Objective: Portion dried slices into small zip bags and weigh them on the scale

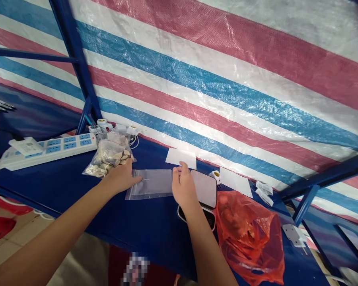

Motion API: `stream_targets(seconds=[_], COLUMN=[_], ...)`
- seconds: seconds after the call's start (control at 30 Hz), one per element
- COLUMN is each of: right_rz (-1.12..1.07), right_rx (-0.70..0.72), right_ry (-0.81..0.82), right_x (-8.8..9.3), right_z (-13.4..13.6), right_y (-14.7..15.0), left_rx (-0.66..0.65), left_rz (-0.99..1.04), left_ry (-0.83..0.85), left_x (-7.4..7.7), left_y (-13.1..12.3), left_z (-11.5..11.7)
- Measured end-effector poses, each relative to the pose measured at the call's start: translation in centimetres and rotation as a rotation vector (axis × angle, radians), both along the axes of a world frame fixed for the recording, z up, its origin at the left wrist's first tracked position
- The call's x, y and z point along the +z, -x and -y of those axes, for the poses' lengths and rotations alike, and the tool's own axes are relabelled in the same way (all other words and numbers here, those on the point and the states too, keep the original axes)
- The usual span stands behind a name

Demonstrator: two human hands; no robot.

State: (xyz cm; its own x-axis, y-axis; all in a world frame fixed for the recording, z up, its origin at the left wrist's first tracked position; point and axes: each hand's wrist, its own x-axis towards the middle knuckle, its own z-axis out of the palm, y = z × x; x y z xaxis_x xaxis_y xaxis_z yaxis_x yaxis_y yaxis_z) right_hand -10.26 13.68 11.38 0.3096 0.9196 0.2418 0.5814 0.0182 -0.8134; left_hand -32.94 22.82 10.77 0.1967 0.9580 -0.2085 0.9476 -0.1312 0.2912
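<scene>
My left hand [121, 177] is at the edge of a clear bag of pale dried slices [110, 157]. Its thumb sticks out over a flat clear zip bag [155, 183], while its other fingers are partly hidden against the slices. I cannot tell how firmly it touches either bag. My right hand [183, 186] hovers at the zip bag's right end with loosely bent fingers apart and nothing visible in them. Beneath the right wrist is a small digital scale [205, 187] with a pale plate and a dark panel, partly covered by my forearm.
An orange-red plastic bag [250, 234] lies right of the scale. White paper sheets [181, 157] lie at the back, with crumpled white wrappers [265, 192] farther right. A power strip [65, 147] runs along the left. Blue frame posts [74, 51] and a striped tarp [197, 79] border the blue table.
</scene>
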Motion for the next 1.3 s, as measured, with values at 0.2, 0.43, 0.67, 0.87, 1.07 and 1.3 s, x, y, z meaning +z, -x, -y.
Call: stream_targets(seconds=[0.2,0.43,0.67,0.87,1.07,1.3], right_rz=[0.029,-0.046,-0.157,-0.175,-0.141,-0.066], right_rx=[0.073,-0.112,-0.289,-0.351,-0.372,-0.396], right_ry=[0.008,-0.139,-0.228,-0.249,-0.25,-0.27], right_x=[0.1,1.4,1.3,0.5,0.2,0.4], right_z=[0.3,-0.1,-0.3,-0.8,-0.9,-0.7], right_y=[1.0,-1.9,-5.3,-7.0,-7.7,-7.7], left_rx=[0.037,0.069,0.078,0.132,0.126,-0.056], left_rz=[0.14,0.5,0.722,0.803,0.589,0.314], left_ry=[-0.015,0.003,0.038,0.141,0.003,-0.248], left_x=[0.3,0.1,1.4,2.7,1.3,5.5], left_y=[-0.5,0.0,-2.0,-7.0,-10.1,-4.6], left_z=[0.6,-0.8,-4.4,-9.9,-12.8,-12.3])
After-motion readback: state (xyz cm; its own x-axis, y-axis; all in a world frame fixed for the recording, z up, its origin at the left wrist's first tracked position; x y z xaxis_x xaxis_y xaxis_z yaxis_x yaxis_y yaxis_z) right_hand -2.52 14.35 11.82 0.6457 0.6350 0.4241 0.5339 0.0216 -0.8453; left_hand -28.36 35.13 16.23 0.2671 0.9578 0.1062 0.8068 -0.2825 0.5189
